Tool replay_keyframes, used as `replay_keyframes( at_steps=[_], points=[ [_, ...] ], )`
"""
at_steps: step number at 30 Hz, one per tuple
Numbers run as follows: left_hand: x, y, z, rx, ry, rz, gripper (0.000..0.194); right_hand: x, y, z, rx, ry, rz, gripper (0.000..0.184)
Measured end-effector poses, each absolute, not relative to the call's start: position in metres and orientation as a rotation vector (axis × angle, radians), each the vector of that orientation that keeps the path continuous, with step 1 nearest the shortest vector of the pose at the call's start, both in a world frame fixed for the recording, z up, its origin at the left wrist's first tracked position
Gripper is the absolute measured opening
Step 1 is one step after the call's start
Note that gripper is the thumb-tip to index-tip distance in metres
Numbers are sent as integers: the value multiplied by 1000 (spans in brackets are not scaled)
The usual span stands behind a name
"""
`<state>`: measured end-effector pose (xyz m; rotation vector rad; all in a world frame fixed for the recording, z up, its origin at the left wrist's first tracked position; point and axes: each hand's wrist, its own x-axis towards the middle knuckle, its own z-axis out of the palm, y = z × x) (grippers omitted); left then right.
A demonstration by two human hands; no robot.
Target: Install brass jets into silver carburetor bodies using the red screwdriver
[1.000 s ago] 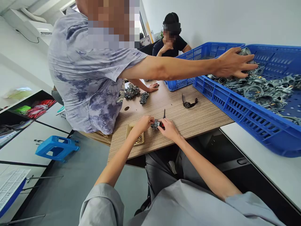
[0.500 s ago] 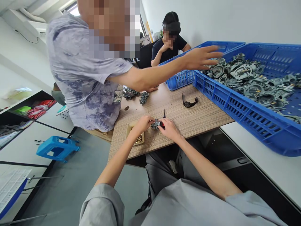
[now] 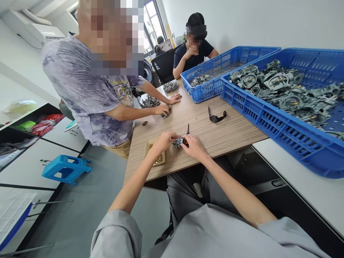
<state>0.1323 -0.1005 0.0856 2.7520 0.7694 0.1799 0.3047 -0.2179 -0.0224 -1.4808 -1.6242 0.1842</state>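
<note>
My left hand [image 3: 163, 140] grips a small grey metal part [image 3: 177, 142] and holds it on the wooden table [image 3: 228, 132]. My right hand [image 3: 194, 146] is closed round a red-handled tool [image 3: 185, 142] pressed against that part. Just left of my left hand sits a shallow tan tray [image 3: 150, 147] with small brass pieces in it. A dark slim tool [image 3: 187, 129] lies on the table just beyond my hands.
A standing person in a tie-dye shirt rests a hand [image 3: 162, 109] on metal parts across the table. A black wristwatch [image 3: 216, 117] lies mid-table. Two blue crates [image 3: 271, 118] [image 3: 212, 89] hold grey castings. Another person sits at the far end. A blue stool [image 3: 64, 168] stands on the floor.
The standing person has drawn the outstretched arm back from the big blue crate and set that hand on parts on the table. My hands have stayed in place.
</note>
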Motion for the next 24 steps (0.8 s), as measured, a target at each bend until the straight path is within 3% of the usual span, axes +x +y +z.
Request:
replay_keyframes(
  at_steps=[6, 20, 24],
  points=[
    [132, -100, 82, 2686, 771, 224, 29, 305, -218, -23, -1468, -1617, 174, 30],
    [133, -100, 80, 2545, 905, 382, 10, 305, -220, -20, -1439, -1595, 188, 23],
    [133, -104, 83, 2573, 818, 337, 18, 305, -220, -21, -1442, -1595, 193, 25]
  ],
)
